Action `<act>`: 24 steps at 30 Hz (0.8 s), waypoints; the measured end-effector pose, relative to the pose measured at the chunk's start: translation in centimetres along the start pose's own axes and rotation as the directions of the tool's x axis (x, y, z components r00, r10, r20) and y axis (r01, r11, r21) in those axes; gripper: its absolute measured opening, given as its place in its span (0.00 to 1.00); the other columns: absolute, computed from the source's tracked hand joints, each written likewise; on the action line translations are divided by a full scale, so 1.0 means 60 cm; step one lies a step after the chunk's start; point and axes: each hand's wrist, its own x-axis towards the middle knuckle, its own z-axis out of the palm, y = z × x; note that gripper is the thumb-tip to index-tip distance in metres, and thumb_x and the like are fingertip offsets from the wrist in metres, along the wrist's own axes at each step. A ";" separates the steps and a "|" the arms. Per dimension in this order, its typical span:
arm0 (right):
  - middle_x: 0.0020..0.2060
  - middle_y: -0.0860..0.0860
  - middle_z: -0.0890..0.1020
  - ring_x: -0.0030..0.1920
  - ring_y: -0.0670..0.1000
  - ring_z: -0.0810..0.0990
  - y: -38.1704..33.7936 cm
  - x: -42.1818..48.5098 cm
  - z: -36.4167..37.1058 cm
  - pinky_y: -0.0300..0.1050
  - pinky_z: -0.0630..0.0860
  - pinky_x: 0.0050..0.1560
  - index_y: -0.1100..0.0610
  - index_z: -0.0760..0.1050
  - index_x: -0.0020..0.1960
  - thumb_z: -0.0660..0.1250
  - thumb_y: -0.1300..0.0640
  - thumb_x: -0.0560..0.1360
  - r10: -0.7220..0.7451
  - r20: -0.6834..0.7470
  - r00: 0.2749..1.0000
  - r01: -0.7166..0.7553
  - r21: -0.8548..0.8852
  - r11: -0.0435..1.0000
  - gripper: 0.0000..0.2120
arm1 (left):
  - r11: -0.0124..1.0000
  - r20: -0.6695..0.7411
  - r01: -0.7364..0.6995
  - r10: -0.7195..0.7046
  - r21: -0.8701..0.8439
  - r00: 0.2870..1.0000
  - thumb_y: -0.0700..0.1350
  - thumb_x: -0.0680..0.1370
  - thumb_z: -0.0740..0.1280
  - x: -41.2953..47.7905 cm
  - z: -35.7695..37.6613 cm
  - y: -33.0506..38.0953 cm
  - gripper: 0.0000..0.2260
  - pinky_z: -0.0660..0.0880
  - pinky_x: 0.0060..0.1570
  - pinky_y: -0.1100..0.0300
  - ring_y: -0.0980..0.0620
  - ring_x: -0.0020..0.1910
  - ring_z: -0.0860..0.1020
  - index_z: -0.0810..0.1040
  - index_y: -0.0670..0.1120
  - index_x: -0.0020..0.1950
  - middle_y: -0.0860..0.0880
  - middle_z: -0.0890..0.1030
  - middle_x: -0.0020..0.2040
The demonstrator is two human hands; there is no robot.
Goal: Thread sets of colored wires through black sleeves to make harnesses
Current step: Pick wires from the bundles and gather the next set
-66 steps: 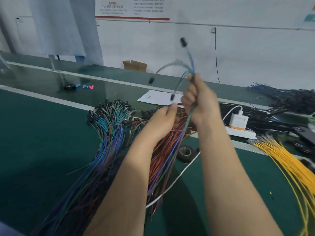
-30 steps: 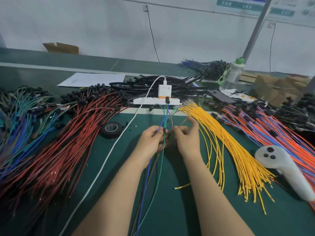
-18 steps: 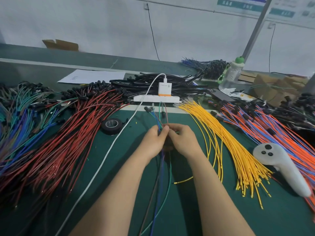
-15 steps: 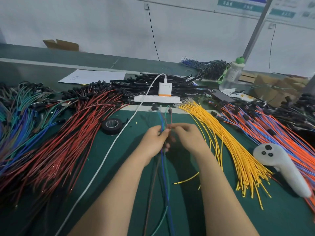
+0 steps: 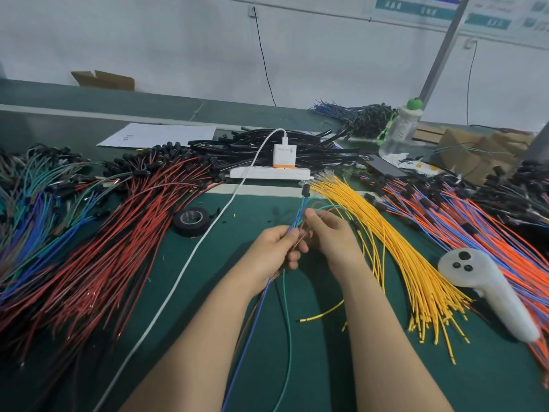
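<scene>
My left hand [image 5: 274,251] grips a small set of wires [image 5: 286,316], blue, green and brown, that trail down toward me over the green mat. My right hand [image 5: 329,236] pinches the upper ends of the same set, which fan out above the fingers. One end carries a small black connector [image 5: 305,190]. A pile of black sleeves [image 5: 252,147] lies at the back behind the power strip. A fan of yellow wires [image 5: 395,248] spreads just right of my right hand.
Red wires [image 5: 118,233] and blue-green wires [image 5: 32,209] cover the left; orange-blue wires [image 5: 481,233] fill the right. A roll of black tape [image 5: 191,221], a white cable [image 5: 184,269], a power strip with charger [image 5: 270,172], a white controller [image 5: 487,289] and a bottle [image 5: 401,129] lie around.
My hands came down from a raised hold over the left piles to the mat centre. In the last half second the wire ends fanned out more above my right hand's fingers.
</scene>
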 end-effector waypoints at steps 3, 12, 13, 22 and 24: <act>0.35 0.61 0.77 0.30 0.54 0.73 -0.003 -0.003 0.000 0.52 0.71 0.44 0.60 0.74 0.37 0.67 0.58 0.78 0.048 -0.074 0.996 -0.044 0.052 0.998 0.12 | 1.000 -0.021 0.002 -0.002 -0.004 1.000 0.40 0.83 0.55 0.000 0.003 0.000 0.11 0.64 0.22 0.68 0.59 0.21 0.65 0.75 0.42 0.48 0.52 0.77 0.27; 0.34 0.53 0.81 0.38 0.55 0.76 -0.003 0.003 -0.007 0.52 0.76 0.46 0.60 0.78 0.39 0.64 0.59 0.79 0.063 -0.094 0.994 -0.060 0.034 0.998 0.11 | 0.995 -0.147 -0.018 0.032 0.095 0.989 0.41 0.84 0.52 0.005 0.011 -0.003 0.07 0.78 0.29 0.64 0.55 0.26 0.79 0.68 0.42 0.50 0.43 0.79 0.36; 0.32 0.52 0.81 0.36 0.53 0.77 -0.002 0.004 -0.008 0.49 0.77 0.45 0.60 0.79 0.39 0.64 0.58 0.79 0.049 -0.099 0.994 -0.049 0.003 0.999 0.11 | 0.991 -0.165 -0.029 0.050 0.130 0.985 0.41 0.83 0.53 0.006 0.010 -0.004 0.07 0.78 0.29 0.64 0.55 0.26 0.79 0.69 0.42 0.50 0.43 0.79 0.36; 0.28 0.47 0.77 0.28 0.45 0.73 0.010 0.012 -0.001 0.38 0.70 0.31 0.55 0.76 0.36 0.63 0.57 0.79 -0.026 -0.248 0.968 -0.009 -0.142 0.990 0.13 | 0.967 -0.103 -0.117 0.143 0.226 0.984 0.38 0.81 0.58 0.002 0.004 -0.006 0.06 0.79 0.36 0.64 0.52 0.33 0.82 0.73 0.41 0.56 0.44 0.81 0.37; 0.28 0.47 0.77 0.28 0.44 0.73 0.009 0.011 -0.001 0.34 0.70 0.29 0.55 0.76 0.36 0.63 0.57 0.79 -0.021 -0.244 0.970 -0.003 -0.098 0.995 0.13 | 0.975 -0.093 -0.126 0.145 0.184 0.985 0.38 0.82 0.58 0.000 0.002 -0.004 0.06 0.79 0.36 0.63 0.51 0.34 0.83 0.71 0.43 0.57 0.44 0.82 0.37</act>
